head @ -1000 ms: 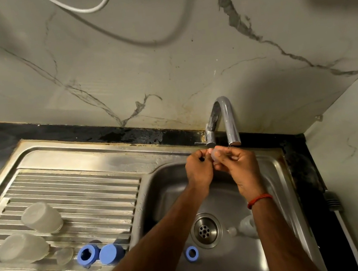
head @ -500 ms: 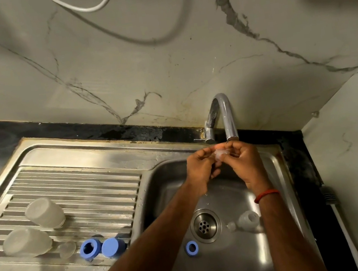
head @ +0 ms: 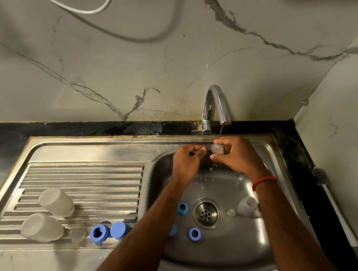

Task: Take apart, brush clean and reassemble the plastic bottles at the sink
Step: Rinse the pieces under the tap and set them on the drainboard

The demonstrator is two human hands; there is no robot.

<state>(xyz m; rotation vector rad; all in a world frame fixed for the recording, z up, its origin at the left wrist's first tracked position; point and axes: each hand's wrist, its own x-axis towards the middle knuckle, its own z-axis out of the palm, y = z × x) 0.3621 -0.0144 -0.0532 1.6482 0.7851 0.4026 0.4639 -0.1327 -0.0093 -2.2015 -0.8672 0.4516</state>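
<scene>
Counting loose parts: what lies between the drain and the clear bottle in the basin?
A small clear round piece, between drain and bottle; head view.

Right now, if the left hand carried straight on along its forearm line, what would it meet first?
Probably the stainless steel sink's back rim, then the base of the curved chrome tap; depth is unclear. The left hand would pass just left of the small clear plastic piece the right hand pinches.

Likely a home kitchen: steel sink [head: 104, 144], tap [head: 220, 103], marbled wall [head: 160, 56]
</scene>
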